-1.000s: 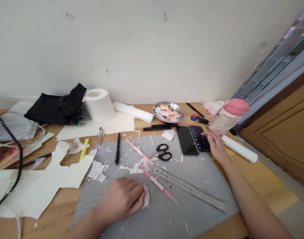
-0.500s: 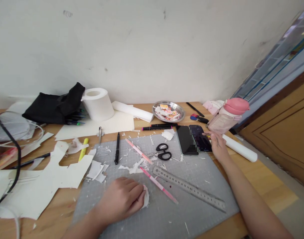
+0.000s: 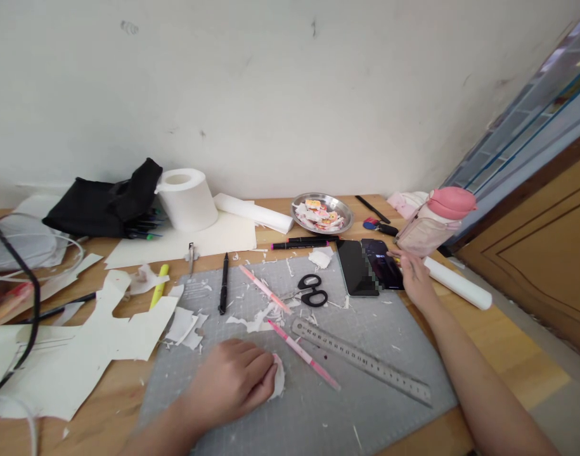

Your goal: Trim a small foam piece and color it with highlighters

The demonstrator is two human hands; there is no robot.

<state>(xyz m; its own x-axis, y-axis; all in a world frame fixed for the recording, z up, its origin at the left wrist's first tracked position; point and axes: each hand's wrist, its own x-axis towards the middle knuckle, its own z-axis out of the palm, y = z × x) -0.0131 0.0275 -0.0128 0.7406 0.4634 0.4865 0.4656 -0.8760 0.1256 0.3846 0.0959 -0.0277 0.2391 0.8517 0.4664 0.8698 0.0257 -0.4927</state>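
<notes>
My left hand [image 3: 237, 379] rests closed on the grey cutting mat [image 3: 251, 434], with a small white paper piece [image 3: 279, 379] showing past its fingers. At the mat's far right, my right hand [image 3: 417, 280] is at the edge of a dark phone [image 3: 383, 263] with a lit screen, its fingertips over the screen. The fingers are curled around a slim thing with a yellowish end that I cannot make out. Another phone [image 3: 356, 269] lies beside it. Between my hands are a pink marker [image 3: 303, 353], a steel ruler [image 3: 366, 361] and black-handled scissors [image 3: 312, 291].
An orange-pink marker [image 3: 265, 289], a black pen [image 3: 224, 283] and paper scraps lie on the mat. Behind stand a metal dish [image 3: 344, 218] with paper cutouts, a tissue roll [image 3: 187, 202] and a black bag [image 3: 97, 202]. A pink-lidded bottle [image 3: 451, 202] stands right; cut paper [image 3: 80, 354] lies left.
The lit phone's screen shows different, darker content. My right fingertips have shifted slightly over its edge. My left hand stays in place on the mat.
</notes>
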